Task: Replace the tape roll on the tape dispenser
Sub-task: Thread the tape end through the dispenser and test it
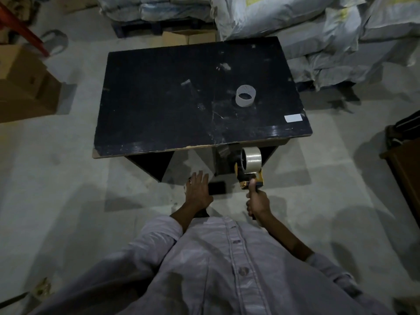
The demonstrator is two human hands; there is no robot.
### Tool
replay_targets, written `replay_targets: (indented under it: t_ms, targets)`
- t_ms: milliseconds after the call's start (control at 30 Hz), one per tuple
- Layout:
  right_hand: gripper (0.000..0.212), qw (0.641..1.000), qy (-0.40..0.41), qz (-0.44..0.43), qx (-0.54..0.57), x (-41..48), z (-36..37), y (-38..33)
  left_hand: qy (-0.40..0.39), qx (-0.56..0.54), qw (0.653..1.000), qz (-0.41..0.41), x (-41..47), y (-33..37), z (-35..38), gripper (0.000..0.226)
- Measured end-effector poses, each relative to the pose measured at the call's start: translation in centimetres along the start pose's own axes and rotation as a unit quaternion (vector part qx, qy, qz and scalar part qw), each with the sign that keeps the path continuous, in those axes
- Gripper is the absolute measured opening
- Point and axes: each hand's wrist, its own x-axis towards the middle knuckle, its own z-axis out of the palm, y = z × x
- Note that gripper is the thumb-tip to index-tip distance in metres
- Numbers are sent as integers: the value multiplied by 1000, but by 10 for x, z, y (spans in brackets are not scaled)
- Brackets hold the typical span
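Two hands apart: right hand [258,204] clamped on tape dispenser [250,171] handle; left hand [197,189] spread, empty.

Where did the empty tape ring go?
The empty tape ring stands on the black table, right of its middle, beyond the tape dispenser in the right hand.

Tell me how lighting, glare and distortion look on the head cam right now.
Head view: dim overall, floor shadows spreading around the table; glare streaks along its near edge; wide-angle bending at the borders; tape dispenser in the right hand stays legible, empty core clear, left hand slightly soft.
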Motion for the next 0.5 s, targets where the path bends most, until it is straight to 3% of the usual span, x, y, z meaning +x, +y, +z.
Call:
replay_targets:
  t_ms: [100,233,400,500]
  targets:
    - [82,999,-12,-46,-21,-2,4,-1,45,-3,999,-1,4,2,-9,102]
    - [101,993,-28,-90,-66,6,2,0,116,-27,993,-22,7,3,-24,99]
    - [81,982,-36,-149,-107,8,2,-23,154,-45,987,-24,11,4,-37,97]
    - [80,971,-38,-188,-140,5,0,-48,167,-42,985,-30,16,0,-39,98]
